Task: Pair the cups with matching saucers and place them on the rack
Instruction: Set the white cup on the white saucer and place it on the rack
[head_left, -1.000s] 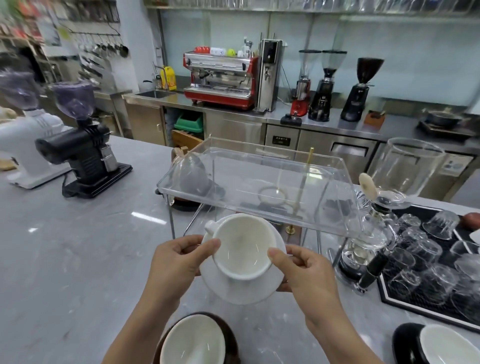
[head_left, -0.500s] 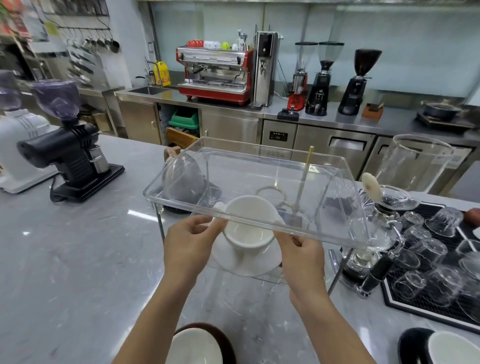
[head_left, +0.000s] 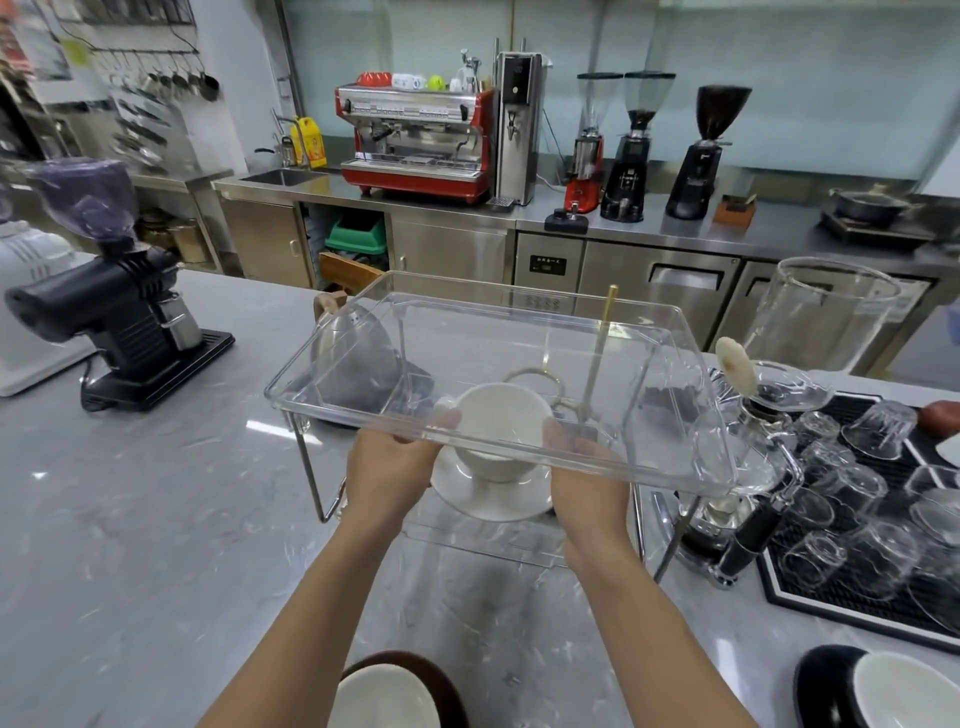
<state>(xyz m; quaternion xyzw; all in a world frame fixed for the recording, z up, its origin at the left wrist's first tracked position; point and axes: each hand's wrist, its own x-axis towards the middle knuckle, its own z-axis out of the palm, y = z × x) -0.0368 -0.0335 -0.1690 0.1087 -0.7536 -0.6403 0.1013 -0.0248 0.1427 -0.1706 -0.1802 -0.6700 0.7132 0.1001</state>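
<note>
A white cup (head_left: 501, 426) sits on a matching white saucer (head_left: 488, 493). My left hand (head_left: 387, 473) grips the saucer's left side and my right hand (head_left: 587, 480) its right side. Both hold the pair under the clear top tray of the two-tier rack (head_left: 675, 467), above the rack's lower clear shelf (head_left: 493, 540). My fingertips show blurred through the tray's front wall. A brown cup with a white inside (head_left: 395, 693) stands at the bottom edge. A black cup with a white inside (head_left: 878, 688) stands at the bottom right.
A black coffee grinder (head_left: 124, 317) stands left on the grey marble counter (head_left: 130, 519). A glass dripper (head_left: 358, 358) sits behind the rack. A siphon brewer (head_left: 748, 467) stands right of it. Several upturned glasses rest on a black mat (head_left: 831, 597) at the right.
Both hands have carried the white cup and saucer forward, away from me, from in front of the rack to beneath its top tray.
</note>
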